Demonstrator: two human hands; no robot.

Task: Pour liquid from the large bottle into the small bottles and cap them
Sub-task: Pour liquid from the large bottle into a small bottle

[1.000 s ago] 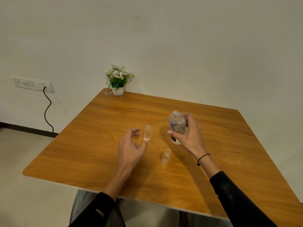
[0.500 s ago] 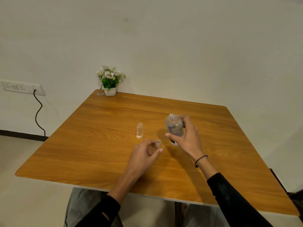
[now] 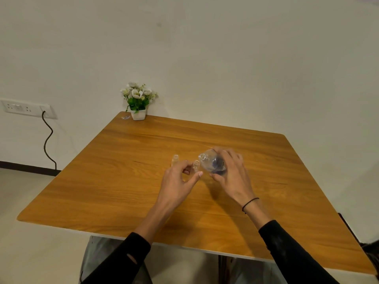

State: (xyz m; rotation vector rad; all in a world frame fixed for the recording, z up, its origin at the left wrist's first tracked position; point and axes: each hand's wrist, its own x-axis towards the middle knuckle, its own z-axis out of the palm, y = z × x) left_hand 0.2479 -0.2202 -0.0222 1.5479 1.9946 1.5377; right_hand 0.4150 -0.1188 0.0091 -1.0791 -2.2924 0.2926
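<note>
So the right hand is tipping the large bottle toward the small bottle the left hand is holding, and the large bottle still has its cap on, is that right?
Not quite: the large bottle has no cap; the head view shows its open threaded mouth. The rest stands: the right hand tips it toward the small bottle held by the left hand.

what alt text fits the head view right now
A person's right hand tips an uncapped large bottle toward a small bottle held by the left hand over a wooden table; another small bottle stands beside.
</note>
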